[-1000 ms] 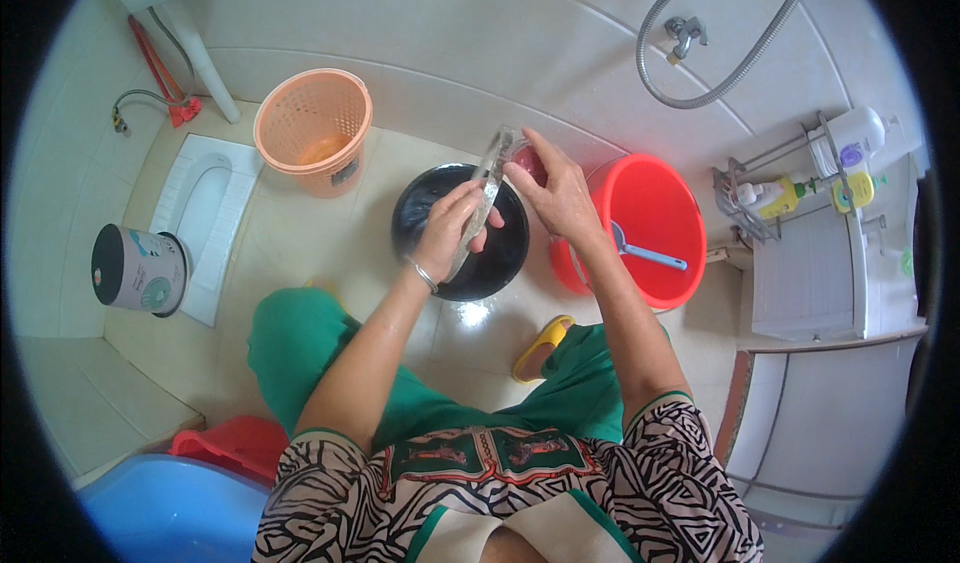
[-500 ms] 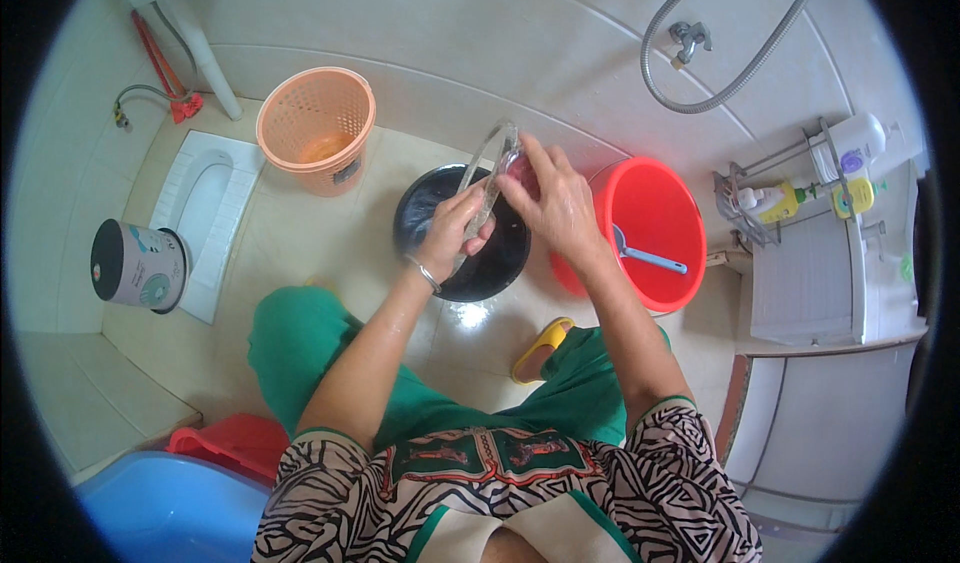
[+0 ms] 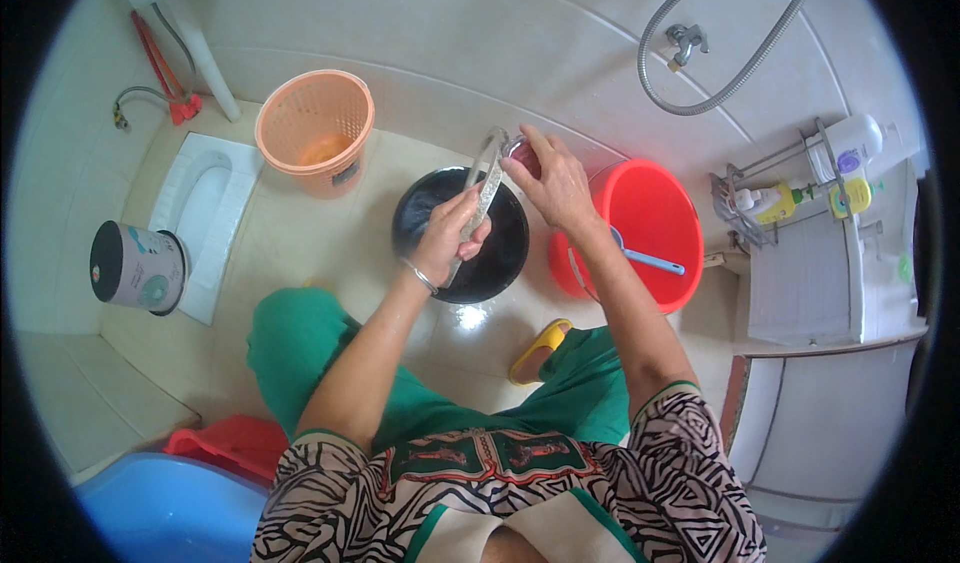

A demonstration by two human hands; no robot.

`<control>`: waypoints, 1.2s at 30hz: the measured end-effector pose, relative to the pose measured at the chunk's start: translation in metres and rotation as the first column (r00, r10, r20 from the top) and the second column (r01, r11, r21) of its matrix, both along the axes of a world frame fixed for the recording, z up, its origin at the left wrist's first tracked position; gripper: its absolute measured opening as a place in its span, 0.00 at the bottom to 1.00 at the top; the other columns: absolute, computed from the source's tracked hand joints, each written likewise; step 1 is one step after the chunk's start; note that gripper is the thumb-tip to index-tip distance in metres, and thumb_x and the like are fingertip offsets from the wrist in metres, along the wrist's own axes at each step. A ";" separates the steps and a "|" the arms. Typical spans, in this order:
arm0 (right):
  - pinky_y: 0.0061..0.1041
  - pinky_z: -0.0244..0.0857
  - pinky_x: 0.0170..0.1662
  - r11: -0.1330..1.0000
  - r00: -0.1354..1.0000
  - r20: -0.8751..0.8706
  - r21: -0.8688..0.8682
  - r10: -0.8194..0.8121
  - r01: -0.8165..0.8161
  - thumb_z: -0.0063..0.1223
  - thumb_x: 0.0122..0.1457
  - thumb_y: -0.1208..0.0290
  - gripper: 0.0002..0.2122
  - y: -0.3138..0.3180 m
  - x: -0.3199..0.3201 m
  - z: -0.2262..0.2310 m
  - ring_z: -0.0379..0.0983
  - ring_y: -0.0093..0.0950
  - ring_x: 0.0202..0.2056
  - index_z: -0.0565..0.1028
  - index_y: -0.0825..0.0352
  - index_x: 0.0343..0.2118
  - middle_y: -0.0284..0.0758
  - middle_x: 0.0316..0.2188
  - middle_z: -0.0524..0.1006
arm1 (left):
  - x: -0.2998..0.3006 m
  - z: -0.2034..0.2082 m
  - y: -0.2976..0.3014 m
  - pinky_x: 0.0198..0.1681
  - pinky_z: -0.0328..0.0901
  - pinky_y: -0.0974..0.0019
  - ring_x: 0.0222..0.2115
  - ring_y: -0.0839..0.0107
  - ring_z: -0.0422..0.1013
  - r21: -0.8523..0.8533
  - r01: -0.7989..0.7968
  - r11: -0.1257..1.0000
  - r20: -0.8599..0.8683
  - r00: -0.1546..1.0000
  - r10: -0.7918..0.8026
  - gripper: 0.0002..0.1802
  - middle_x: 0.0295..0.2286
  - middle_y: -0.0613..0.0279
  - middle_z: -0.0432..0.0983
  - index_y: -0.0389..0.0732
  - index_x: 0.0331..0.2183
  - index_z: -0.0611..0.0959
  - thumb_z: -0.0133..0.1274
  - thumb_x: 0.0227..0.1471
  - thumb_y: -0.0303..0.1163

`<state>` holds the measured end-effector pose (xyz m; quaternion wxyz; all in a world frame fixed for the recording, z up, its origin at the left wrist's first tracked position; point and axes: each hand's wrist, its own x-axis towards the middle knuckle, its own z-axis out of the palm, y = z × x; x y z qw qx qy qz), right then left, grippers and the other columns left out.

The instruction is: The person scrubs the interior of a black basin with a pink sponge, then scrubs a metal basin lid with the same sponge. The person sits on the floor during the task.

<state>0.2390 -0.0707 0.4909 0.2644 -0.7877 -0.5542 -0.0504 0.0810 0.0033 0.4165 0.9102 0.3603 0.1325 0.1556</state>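
Observation:
My left hand is closed round what looks like a clear, glittery slipper, turned edge-on, its see-through band curving up on the left side. My right hand is bent around a small rounded reddish-purple thing with a clear rim. The fingers hide most of that thing, so its kind cannot be told. It sits close against the slipper's upper end. Both hands are over a black basin on the floor, and my skin looks wet.
To the right is a red bucket with a blue-handled dipper in it. An orange basket, a squat toilet and a grey bin stand left. A blue tub is at near left; a tap is on the wall.
The slipper has turned slightly and is seen more edge-on. My right fingers have drawn a little off it, showing more of the reddish-purple thing. My left grip is the same.

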 end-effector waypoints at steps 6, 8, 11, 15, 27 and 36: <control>0.41 0.70 0.33 0.992 0.992 -0.005 -0.006 0.123 -0.123 0.56 0.53 0.56 0.27 -0.019 -0.025 -0.001 0.75 0.47 0.32 0.67 0.66 0.53 0.47 0.34 0.73 | 0.006 -0.004 0.003 0.14 0.51 0.81 0.12 0.84 0.53 0.079 -0.029 0.996 -0.013 0.999 0.030 0.22 0.19 0.69 0.65 0.44 0.54 0.69 0.37 0.64 0.42; 0.38 0.71 0.33 0.978 0.978 0.014 -0.035 0.207 -0.206 0.57 0.53 0.56 0.27 -0.023 -0.039 -0.004 0.75 0.46 0.32 0.67 0.68 0.52 0.47 0.34 0.72 | 0.007 -0.008 0.002 0.14 0.51 0.81 0.12 0.84 0.54 0.093 -0.058 0.994 -0.067 0.996 0.065 0.21 0.19 0.69 0.65 0.43 0.53 0.70 0.37 0.63 0.42; 0.40 0.70 0.35 0.991 0.994 -0.023 -0.072 0.107 -0.108 0.55 0.54 0.56 0.26 -0.010 -0.033 -0.005 0.74 0.49 0.33 0.69 0.68 0.50 0.50 0.37 0.73 | 0.007 -0.012 0.000 0.14 0.51 0.80 0.12 0.84 0.54 0.046 -0.037 0.998 -0.069 0.997 0.040 0.19 0.19 0.69 0.65 0.42 0.50 0.72 0.39 0.63 0.41; 0.41 0.68 0.38 0.998 0.985 -0.157 0.020 0.067 -0.065 0.56 0.53 0.56 0.25 0.011 0.001 -0.002 0.74 0.48 0.35 0.69 0.68 0.49 0.50 0.36 0.74 | 0.005 -0.013 -0.002 0.13 0.50 0.80 0.12 0.83 0.55 -0.003 -0.020 1.000 -0.007 1.000 0.020 0.18 0.18 0.66 0.66 0.42 0.49 0.73 0.41 0.62 0.41; 0.43 0.69 0.34 1.000 0.994 -0.110 -0.002 -0.028 0.028 0.55 0.54 0.55 0.26 0.006 0.000 -0.021 0.74 0.49 0.33 0.67 0.65 0.51 0.49 0.36 0.73 | 0.003 -0.020 0.004 0.13 0.51 0.80 0.11 0.83 0.54 -0.039 -0.003 0.999 -0.042 0.999 0.001 0.18 0.18 0.65 0.66 0.46 0.50 0.73 0.39 0.62 0.41; 0.40 0.70 0.35 0.968 0.969 -0.092 -0.087 0.229 -0.237 0.57 0.52 0.59 0.28 -0.026 -0.050 -0.022 0.75 0.47 0.33 0.67 0.70 0.53 0.50 0.37 0.72 | 0.007 -0.019 0.002 0.12 0.49 0.80 0.11 0.84 0.55 0.044 -0.076 0.996 -0.175 0.981 0.082 0.20 0.18 0.71 0.66 0.45 0.39 0.77 0.38 0.62 0.49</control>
